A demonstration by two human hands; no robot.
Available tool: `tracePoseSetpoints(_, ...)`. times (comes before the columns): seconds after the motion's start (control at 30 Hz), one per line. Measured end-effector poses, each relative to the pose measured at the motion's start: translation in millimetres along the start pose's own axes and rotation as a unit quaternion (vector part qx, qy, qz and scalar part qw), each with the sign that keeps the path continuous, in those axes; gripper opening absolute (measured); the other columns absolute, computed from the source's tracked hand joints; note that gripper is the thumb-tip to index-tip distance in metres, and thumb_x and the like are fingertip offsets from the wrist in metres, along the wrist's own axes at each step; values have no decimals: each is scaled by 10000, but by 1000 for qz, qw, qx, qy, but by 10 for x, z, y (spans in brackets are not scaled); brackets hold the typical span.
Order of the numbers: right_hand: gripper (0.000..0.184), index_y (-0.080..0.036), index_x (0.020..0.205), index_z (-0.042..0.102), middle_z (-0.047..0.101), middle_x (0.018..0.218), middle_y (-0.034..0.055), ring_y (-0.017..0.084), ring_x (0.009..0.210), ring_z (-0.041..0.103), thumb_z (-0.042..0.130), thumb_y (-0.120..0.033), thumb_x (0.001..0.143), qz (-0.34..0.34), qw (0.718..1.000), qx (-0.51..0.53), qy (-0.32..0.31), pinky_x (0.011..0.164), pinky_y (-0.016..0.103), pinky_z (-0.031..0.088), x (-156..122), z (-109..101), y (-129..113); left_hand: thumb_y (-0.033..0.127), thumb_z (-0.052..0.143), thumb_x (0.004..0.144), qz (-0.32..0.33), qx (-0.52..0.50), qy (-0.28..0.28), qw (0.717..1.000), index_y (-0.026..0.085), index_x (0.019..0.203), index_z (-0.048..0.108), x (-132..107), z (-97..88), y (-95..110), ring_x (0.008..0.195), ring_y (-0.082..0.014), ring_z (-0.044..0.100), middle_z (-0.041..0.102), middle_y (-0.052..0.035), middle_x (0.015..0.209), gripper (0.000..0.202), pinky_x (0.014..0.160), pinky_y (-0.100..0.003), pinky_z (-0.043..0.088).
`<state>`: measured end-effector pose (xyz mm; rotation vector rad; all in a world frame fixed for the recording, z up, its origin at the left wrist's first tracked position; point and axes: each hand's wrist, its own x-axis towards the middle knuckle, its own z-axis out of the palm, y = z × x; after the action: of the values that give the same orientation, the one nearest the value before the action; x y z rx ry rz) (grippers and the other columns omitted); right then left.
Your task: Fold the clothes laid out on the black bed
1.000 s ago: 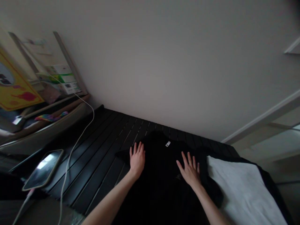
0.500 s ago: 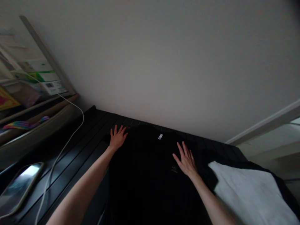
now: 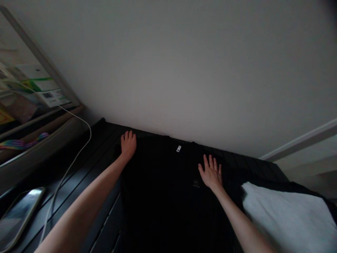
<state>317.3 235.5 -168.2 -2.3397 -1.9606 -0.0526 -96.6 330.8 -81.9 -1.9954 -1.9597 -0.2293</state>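
Head view: we have one black shirt [image 3: 163, 200] laid out on the slatted counter [image 3: 79, 182], neckline toward the wall [image 3: 168, 70], body running toward us and out of frame at the bottom. Our left hand [image 3: 129, 144] rests at the shoulder on our left, fingers close together and apparently bent; we cannot tell whether it pinches the cloth or only presses it. Our right hand [image 3: 211, 172] lies palm down near the opposite shoulder, fingers fanned wide, holding nothing, just beside a small chest logo [image 3: 196, 183]. A white neck label [image 3: 178, 148] shows between the two hands. Progress, as we judge it: spreading of the upper body is largely done, since we can make out no fold across the chest. Remaining, by our estimate: smoothing at the shoulders; the dark cloth hides fine creases, and we cannot verify the sleeves or hem. To the right lies a second garment [image 3: 286, 214] with a white panel, untouched by either hand. To the left, a phone [image 3: 19, 218] lies well apart from the shirt.
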Motion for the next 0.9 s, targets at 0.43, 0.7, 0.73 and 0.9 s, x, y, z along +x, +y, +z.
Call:
tracePoseSetpoints(0.43,659,-162,1510,206,146,1589,109,281,1451,125,196,-506,948,-71,997,8,13,1146,530,142,5,3,24,479,276,954,-138,-59,-116,982,258,1464,353,-447,72,-166,1404,-404,205,313,-72,1541,561,1052,-698,183)
tracePoseSetpoints(0.7,628,-156,1495,257,173,1587,82,248,1450,144,207,-473,955,-140,990,20,13,1162,500,141,9,-92,-55,575,196,941,-141,-37,-143,979,305,1495,256,-294,266,-522,1436,-377,126,226,-31,1570,619,1054,-742,46)
tracePoseSetpoints(0.73,624,-180,1500,238,161,1590,68,256,1451,137,199,-483,956,-132,991,20,6,1153,547,135,13,-111,-80,580,193,939,-142,-34,-143,979,304,1497,247,-307,274,-550,1436,-380,121,215,-28,1573,625,1053,-743,43)
tracePoseSetpoints(0.9,628,-319,1503,175,164,1588,4,349,1439,124,194,-588,936,-53,998,24,-19,1003,794,131,143,-166,-62,587,190,937,-158,-19,-133,978,301,1499,246,-331,250,-764,1430,-392,134,205,-35,1576,633,1057,-734,63)
